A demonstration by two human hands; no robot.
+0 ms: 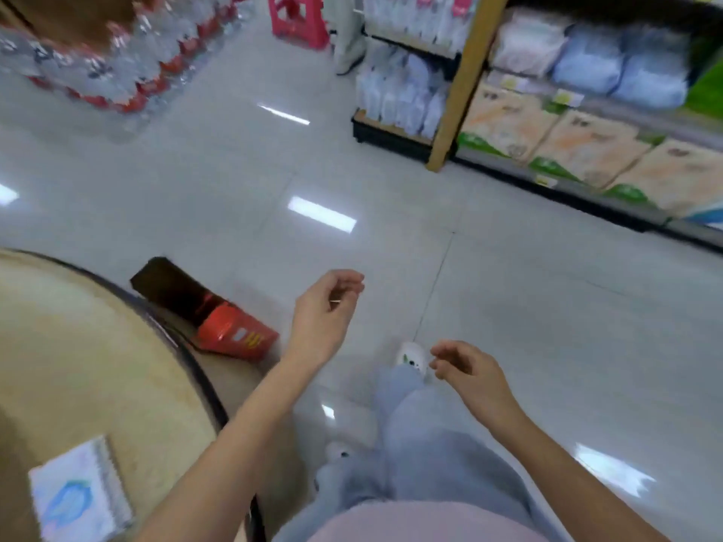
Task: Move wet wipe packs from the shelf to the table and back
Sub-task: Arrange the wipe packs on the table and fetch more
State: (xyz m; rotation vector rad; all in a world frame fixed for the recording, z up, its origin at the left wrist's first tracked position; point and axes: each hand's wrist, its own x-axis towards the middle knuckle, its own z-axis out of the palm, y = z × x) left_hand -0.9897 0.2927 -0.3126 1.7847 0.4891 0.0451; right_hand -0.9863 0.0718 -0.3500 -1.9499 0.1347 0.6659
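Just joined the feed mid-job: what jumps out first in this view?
Two empty hands, left hand and right hand, hang loosely curled over the shiny floor. A wet wipe pack lies on the round table at lower left; stocked shelves line the right.

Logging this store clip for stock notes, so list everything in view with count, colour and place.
wet wipe pack: one, white and blue, on table, lower left.
table: one, beige, round, left.
box: one, red, floor beside table.
shelf: one, wooden post, right, stocked with pale packs.
bottle packs: many, clear and red, upper left.
stool: one, pink, top centre.
left hand: one, empty, centre.
right hand: one, empty, lower right of centre.
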